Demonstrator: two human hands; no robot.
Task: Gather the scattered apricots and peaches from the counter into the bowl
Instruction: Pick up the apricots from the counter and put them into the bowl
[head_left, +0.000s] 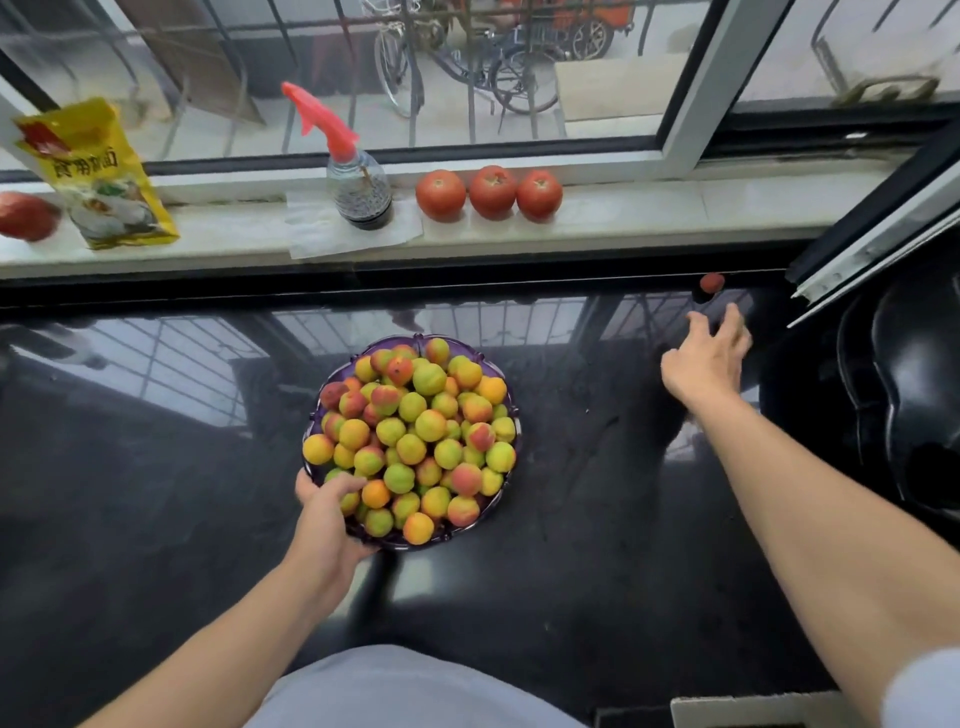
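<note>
A purple bowl (488, 364) heaped with several yellow, green and red apricots and peaches (415, 431) stands mid-counter. My left hand (327, 514) grips the bowl's near-left rim, thumb over the edge among the fruit. My right hand (706, 358) is stretched out to the far right with fingers spread and nothing in it. One small red fruit (711, 283) lies at the back edge of the black counter (156, 467), just beyond my right fingertips and apart from them.
On the pale windowsill (649, 218) sit three tomatoes (491, 193), a spray bottle (358, 192) with a red nozzle, a yellow packet (98, 176) and another red fruit (26, 215) at far left. A black sink or appliance (904, 395) is at the right.
</note>
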